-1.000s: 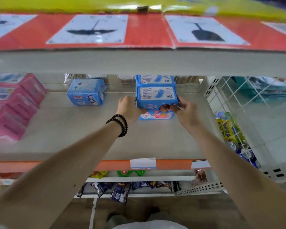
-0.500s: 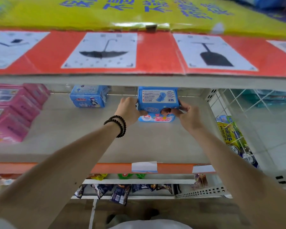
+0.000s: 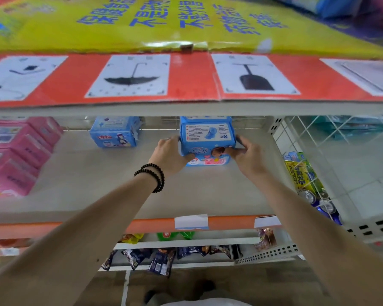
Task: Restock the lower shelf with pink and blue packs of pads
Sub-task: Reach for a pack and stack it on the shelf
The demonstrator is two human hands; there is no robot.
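hands: my left hand (image 3: 168,154) and right hand (image 3: 248,156) grasp one blue pack (image 3: 206,136)
blue packs: 3 visible
pink packs (image 3: 16,153): 4, left
shelf (image 3: 102,186): beige, orange edge

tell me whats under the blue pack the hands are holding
Another pack, pale blue and pink, lies on the shelf beneath the held blue pack. Only its front edge shows; the rest is covered.

yellow banner (image 3: 186,21) with blue chinese characters, pack print too blurred
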